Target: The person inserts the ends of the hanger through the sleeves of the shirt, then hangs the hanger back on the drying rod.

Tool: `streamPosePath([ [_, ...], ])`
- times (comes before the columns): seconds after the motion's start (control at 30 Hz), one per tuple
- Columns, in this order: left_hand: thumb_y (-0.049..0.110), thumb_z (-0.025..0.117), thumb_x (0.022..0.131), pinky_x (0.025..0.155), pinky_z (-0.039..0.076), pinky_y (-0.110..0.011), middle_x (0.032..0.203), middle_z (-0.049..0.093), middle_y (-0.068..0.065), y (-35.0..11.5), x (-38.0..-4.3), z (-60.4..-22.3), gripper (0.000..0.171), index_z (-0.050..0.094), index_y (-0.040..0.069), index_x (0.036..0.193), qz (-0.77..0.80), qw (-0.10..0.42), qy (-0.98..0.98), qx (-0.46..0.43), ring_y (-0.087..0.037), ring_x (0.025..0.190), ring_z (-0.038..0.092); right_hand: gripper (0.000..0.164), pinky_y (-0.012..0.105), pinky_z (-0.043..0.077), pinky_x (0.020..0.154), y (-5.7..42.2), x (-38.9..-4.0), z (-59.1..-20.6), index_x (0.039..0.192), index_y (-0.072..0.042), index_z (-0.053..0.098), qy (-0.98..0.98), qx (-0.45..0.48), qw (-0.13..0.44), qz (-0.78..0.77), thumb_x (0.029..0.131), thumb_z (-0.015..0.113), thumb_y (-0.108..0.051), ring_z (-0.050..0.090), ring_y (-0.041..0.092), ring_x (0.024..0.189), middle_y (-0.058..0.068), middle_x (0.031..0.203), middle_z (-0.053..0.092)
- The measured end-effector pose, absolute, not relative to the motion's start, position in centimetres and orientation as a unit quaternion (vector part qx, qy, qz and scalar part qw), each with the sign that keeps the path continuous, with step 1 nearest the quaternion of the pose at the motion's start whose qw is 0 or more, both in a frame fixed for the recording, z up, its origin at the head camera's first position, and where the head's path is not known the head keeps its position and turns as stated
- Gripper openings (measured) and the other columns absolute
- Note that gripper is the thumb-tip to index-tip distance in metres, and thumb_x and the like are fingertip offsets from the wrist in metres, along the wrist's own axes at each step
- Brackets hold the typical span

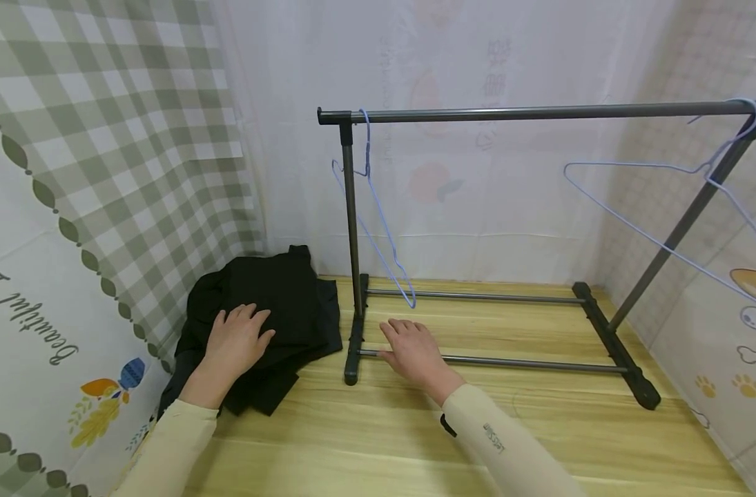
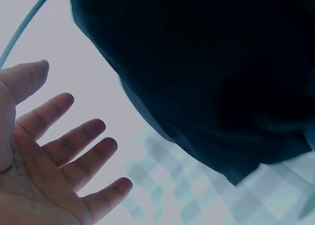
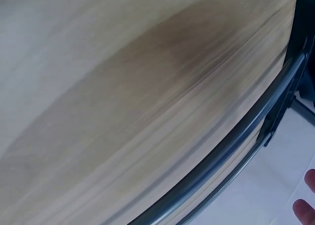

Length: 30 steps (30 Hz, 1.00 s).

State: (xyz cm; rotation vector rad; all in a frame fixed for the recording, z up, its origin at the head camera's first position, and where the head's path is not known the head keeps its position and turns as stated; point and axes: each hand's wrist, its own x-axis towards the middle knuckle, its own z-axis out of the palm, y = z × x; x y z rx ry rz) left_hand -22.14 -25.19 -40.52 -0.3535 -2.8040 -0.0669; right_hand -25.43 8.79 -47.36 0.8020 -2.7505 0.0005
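White and checked sheeting (image 1: pixel 278 172) backs a wood-grain floor (image 1: pixel 328 449). Wide feet (image 1: pixel 614 348) steady a metal rack (image 1: pixel 351 228); two wire hangers (image 1: pixel 380 209) hook over its round rail (image 1: pixel 514 112). Crumpled black cloth (image 1: pixel 272 286) lies left, under the empty, spread left hand (image 1: pixel 237 340); the right hand (image 1: pixel 418 352), relaxed and empty, hovers by a low bar (image 1: pixel 527 363).

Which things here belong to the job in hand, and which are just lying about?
Likely the job:
- black cloth pile, beneath the left hand
- clothes rack, near the right hand
- two blue hangers hanging on the rack

Just surroundings:
- green-and-white checked cloth
- printed white sheet behind the rack
- wood-look floor
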Motion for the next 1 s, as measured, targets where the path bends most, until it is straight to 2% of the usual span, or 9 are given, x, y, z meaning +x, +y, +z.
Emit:
streamPosePath([
  [0.23, 0.003, 0.065, 0.092, 0.098, 0.038, -0.065, 0.129, 0.056, -0.029, -28.6, -21.4, -40.5, 0.034, 0.064, 0.000, 0.126, -0.016, 0.193, -0.973, -0.128, -0.047, 0.117, 0.052, 0.058, 0.044, 0.044, 0.102, 5.8, -26.3, -47.3, 0.142, -0.013, 0.053, -0.947, 0.296, 0.119, -0.019, 0.097, 0.061, -0.048, 0.053, 0.026, 0.126, 0.009, 0.141, 0.055],
  [0.5, -0.014, 0.068, 0.078, 0.093, 0.043, -0.061, 0.130, 0.053, -0.033, -32.0, -20.6, -41.3, 0.050, 0.061, -0.003, 0.127, 0.006, 0.192, -0.970, -0.150, -0.051, 0.117, 0.050, 0.053, 0.041, 0.047, 0.098, 2.0, -27.4, -47.3, 0.139, -0.015, 0.054, -0.929, 0.335, 0.151, -0.043, 0.096, 0.064, -0.044, 0.055, 0.025, 0.123, 0.007, 0.136, 0.057],
  [0.63, -0.011, 0.071, 0.078, 0.095, 0.041, -0.063, 0.138, 0.045, -0.035, -33.0, -19.9, -42.1, 0.064, 0.051, -0.003, 0.138, 0.021, 0.170, -0.971, -0.164, -0.052, 0.124, 0.044, 0.050, 0.039, 0.049, 0.094, 0.5, -27.8, -47.2, 0.139, -0.017, 0.054, -0.918, 0.352, 0.172, -0.063, 0.096, 0.067, -0.038, 0.057, 0.023, 0.119, 0.005, 0.133, 0.059],
  [0.8, 0.004, 0.085, 0.075, 0.102, 0.032, -0.066, 0.150, 0.032, -0.032, -32.9, -19.5, -43.3, 0.090, 0.035, 0.004, 0.150, 0.027, 0.134, -0.973, -0.185, -0.051, 0.136, 0.031, 0.048, 0.038, 0.049, 0.093, -1.2, -28.1, -47.0, 0.145, -0.019, 0.050, -0.915, 0.356, 0.164, -0.097, 0.099, 0.063, -0.030, 0.056, 0.022, 0.120, 0.004, 0.136, 0.057],
  [0.9, 0.009, 0.088, 0.073, 0.104, 0.031, -0.066, 0.150, 0.034, -0.029, -32.5, -19.8, -44.1, 0.090, 0.041, 0.008, 0.149, 0.032, 0.146, -0.966, -0.210, -0.049, 0.137, 0.030, 0.050, 0.039, 0.048, 0.096, -1.9, -28.3, -47.1, 0.149, -0.020, 0.045, -0.919, 0.350, 0.146, -0.112, 0.101, 0.060, -0.026, 0.055, 0.023, 0.123, 0.006, 0.140, 0.054],
  [1.0, 0.006, 0.088, 0.073, 0.104, 0.034, -0.063, 0.146, 0.044, -0.026, -32.0, -20.3, -44.6, 0.073, 0.057, 0.009, 0.138, 0.032, 0.181, -0.954, -0.237, -0.046, 0.135, 0.037, 0.053, 0.040, 0.048, 0.095, -2.2, -28.5, -47.4, 0.151, -0.021, 0.042, -0.922, 0.344, 0.137, -0.114, 0.102, 0.059, -0.023, 0.055, 0.024, 0.122, 0.007, 0.139, 0.054],
])
